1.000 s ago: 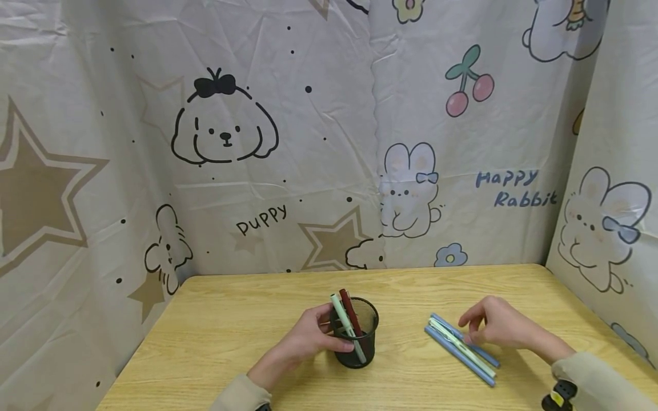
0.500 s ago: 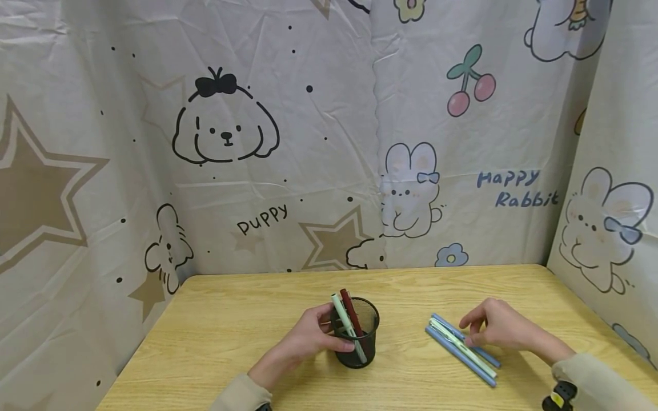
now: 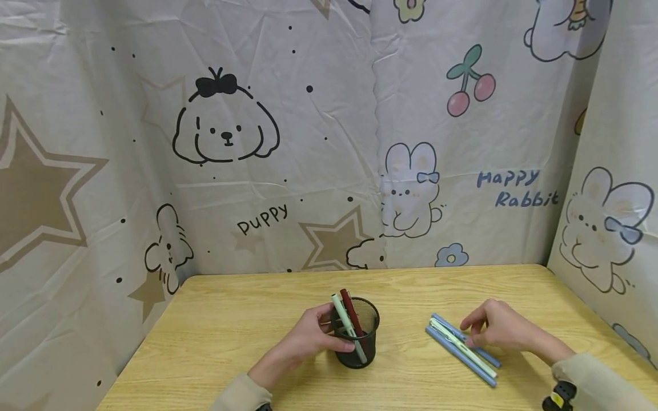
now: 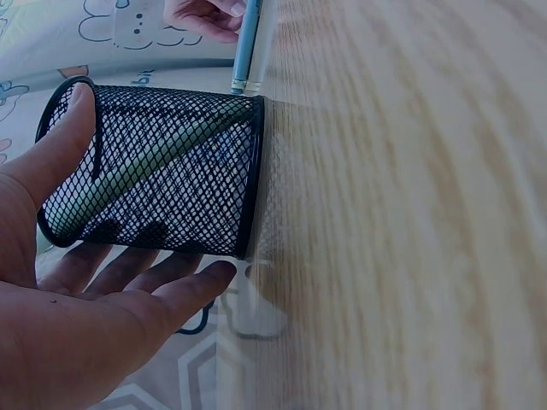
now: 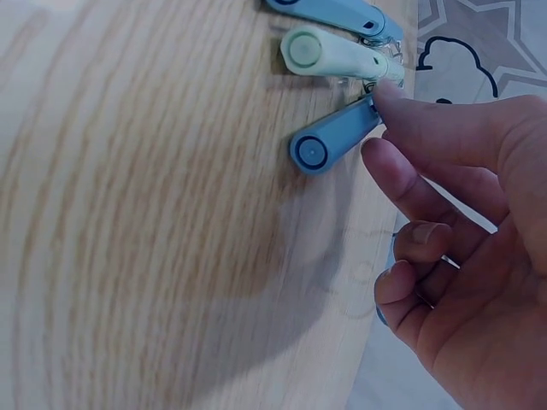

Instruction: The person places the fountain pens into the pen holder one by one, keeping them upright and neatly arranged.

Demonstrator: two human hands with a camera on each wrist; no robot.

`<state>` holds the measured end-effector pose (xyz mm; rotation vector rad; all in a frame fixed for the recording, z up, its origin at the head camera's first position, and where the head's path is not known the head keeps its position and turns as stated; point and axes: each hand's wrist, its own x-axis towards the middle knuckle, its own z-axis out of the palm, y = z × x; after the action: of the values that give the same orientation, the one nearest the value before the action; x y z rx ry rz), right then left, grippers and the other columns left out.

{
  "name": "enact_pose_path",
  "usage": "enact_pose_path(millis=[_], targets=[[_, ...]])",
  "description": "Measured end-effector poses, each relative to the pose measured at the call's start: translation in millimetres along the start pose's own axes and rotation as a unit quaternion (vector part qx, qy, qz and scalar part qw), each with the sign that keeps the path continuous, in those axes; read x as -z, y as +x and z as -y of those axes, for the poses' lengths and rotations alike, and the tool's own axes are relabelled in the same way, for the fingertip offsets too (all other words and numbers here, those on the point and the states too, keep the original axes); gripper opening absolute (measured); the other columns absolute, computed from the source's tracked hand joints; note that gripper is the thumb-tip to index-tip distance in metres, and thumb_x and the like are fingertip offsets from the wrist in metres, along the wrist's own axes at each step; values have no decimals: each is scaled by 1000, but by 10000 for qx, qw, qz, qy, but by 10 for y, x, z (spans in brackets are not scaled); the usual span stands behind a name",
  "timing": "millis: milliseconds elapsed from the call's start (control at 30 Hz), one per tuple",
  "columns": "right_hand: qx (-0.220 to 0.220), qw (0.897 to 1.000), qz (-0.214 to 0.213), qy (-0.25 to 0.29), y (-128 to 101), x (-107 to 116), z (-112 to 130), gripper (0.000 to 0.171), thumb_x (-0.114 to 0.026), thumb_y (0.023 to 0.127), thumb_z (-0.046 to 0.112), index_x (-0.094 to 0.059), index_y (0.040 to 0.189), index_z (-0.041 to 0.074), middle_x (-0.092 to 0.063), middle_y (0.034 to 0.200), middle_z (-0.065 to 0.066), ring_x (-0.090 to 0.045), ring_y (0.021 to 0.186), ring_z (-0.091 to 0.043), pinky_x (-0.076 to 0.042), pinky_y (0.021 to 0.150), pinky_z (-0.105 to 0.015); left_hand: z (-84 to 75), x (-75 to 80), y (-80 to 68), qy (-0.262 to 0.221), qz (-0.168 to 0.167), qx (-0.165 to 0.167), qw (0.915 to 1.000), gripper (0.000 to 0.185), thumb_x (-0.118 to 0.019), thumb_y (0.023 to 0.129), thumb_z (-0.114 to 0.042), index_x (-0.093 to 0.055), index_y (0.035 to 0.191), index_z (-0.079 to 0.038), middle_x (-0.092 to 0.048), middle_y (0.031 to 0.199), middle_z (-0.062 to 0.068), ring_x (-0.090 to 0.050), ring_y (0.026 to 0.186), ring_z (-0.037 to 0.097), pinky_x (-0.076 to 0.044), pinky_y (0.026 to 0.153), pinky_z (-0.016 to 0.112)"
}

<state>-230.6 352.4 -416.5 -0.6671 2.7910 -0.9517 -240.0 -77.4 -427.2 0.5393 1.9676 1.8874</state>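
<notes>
A black mesh pen cup (image 3: 366,342) stands on the wooden table (image 3: 231,319) and holds a pale green pen (image 3: 341,315) and a dark red pen (image 3: 350,310). My left hand (image 3: 311,337) grips the cup from its left, thumb at the rim and fingers round the wall (image 4: 162,179). To the right lie three pens side by side: two blue pens (image 3: 460,357) and a pale green one (image 3: 462,347) between them. My right hand (image 3: 493,331) is curled over their far end, with two fingertips pinching the nearest blue pen (image 5: 329,141), which lies flat on the table.
Printed cartoon curtains (image 3: 329,142) close off the table at the back, left and right. Bare wood lies between the cup and the pens and along the table's back half. A beige sleeve (image 3: 596,379) covers my right forearm.
My right hand has crept slightly down and to the right over the pens. The left hand and the cup have stayed put.
</notes>
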Motion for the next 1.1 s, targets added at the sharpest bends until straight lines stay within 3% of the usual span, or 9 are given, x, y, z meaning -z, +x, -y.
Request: enact_pose_path(millis=[733,1100], targets=[[86,9998,-57,-192,-4,26,-100,19,-89,79,10,-83,96,5,-68,75,11,-58,71,-3,-49,63,-25,-1,5,5,-18,4,0,10000,75,-89,78,8,-58,145,0,-70,128,10,-65,123,29,-52,107,41],[-97,9998,-100,-159,-8,48,-112,20,-90,80,10,-83,97,4,-68,76,9,-56,71,-4,-47,64,-25,-2,-2,5,14,-11,-3,10000,73,-89,78,8,-60,143,-2,-70,128,9,-65,123,29,-52,107,41]])
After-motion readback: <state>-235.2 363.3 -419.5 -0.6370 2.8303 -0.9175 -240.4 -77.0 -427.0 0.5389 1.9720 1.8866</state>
